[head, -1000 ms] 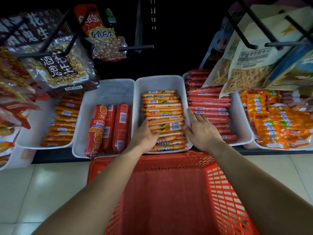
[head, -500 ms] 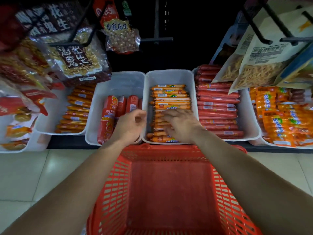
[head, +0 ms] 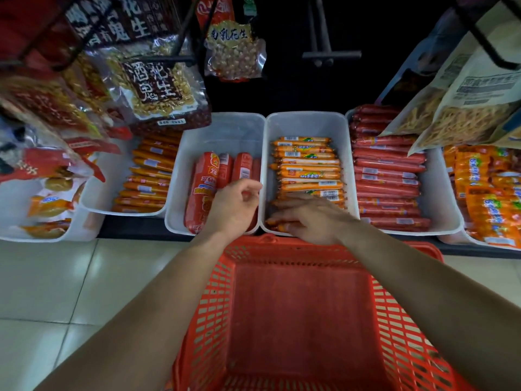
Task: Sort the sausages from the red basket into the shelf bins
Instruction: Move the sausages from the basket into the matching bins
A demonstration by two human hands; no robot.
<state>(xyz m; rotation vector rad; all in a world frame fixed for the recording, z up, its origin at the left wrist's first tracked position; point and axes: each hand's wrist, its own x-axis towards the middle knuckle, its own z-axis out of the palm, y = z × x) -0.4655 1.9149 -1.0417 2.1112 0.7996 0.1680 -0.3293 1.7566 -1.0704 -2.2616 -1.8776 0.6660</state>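
Lays the right hand (head: 313, 218) flat, fingers straight, on the orange sausages (head: 307, 170) at the front of the middle bin (head: 307, 122). Holds the left hand (head: 234, 207) above the thick red sausages (head: 203, 179) in the neighbouring bin (head: 225, 131) to the left, fingers loosely curled, gripping nothing. Reaches across the red basket (head: 394, 320), just before the bins.

The person's left hand (head: 232, 211) and right hand (head: 318, 221) are bare, with nothing worn on fingers or wrists. Both forearms are uncovered too, running sleeveless to the picture's edge at 7 o'clock and 4 o'clock.
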